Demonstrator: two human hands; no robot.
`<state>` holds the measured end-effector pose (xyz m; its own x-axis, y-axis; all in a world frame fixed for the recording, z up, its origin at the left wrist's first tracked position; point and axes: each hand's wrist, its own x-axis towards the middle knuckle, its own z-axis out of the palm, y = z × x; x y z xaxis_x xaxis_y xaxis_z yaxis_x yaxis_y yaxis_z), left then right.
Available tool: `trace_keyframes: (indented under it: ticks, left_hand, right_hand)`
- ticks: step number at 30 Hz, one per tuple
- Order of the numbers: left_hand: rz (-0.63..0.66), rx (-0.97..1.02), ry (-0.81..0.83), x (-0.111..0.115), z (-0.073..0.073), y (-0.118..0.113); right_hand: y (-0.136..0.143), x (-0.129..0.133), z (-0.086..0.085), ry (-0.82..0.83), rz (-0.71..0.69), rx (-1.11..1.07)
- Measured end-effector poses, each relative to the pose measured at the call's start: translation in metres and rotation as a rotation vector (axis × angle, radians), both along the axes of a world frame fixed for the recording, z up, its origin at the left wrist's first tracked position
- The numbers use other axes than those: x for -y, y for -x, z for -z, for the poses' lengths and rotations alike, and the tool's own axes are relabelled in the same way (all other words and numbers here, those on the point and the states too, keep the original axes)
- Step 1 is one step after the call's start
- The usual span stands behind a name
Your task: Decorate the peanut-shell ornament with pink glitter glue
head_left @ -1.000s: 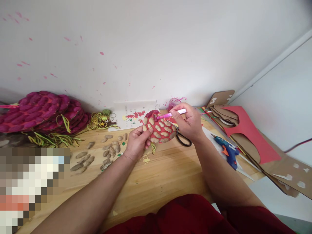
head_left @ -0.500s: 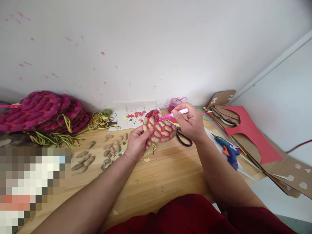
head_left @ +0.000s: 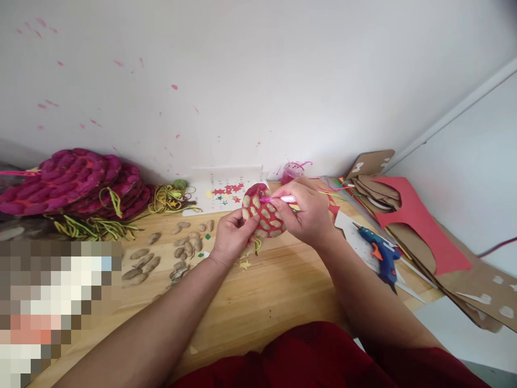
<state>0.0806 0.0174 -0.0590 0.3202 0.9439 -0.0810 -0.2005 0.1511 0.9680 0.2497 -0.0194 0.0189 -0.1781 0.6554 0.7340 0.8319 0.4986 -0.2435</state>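
A round red disc (head_left: 263,211) covered with peanuts is held above the table by my left hand (head_left: 235,233), its fingers closed on the left edge. Magenta paint coats the peanuts near its top; most of the others are still bare tan. My right hand (head_left: 307,211) pinches a paintbrush (head_left: 287,199) with a white handle. The brush's pink tip touches the upper part of the disc. Yellow-green yarn hangs from the disc's lower edge. Behind my right hand stands a cup of magenta paint (head_left: 291,171).
Loose peanuts (head_left: 186,248) lie on the wooden table (head_left: 258,302). At left, magenta-painted peanut discs (head_left: 76,183) are stacked beside yarn (head_left: 166,198). Paper stars (head_left: 228,189) rest on white paper. A glue gun (head_left: 382,253), cut red paper (head_left: 424,226) and cardboard (head_left: 480,291) lie at right.
My right hand has turned and moved lower and closer to the disc, bringing the brush tip to its upper part. It now covers the black-handled scissors. My left hand keeps its grip.
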Motion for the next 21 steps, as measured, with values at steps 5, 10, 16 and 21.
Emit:
trace_keyframes:
  ticks: [5,10,16,21]
  left_hand:
    - [-0.017,-0.004,-0.017,0.001,-0.003,0.000]
    - [-0.026,0.009,0.006,0.001,-0.005,0.000]
    - [-0.024,0.028,0.048,0.000,-0.003,0.001]
    - [0.034,0.060,0.055,0.000,-0.002,0.002]
  right_hand:
    - [0.002,-0.001,0.003,-0.017,-0.019,0.025]
    - [0.001,-0.001,0.004,0.013,-0.010,0.036]
    - [-0.004,0.002,-0.003,0.025,-0.019,-0.040]
    - [-0.014,-0.003,-0.001,0.023,0.021,-0.260]
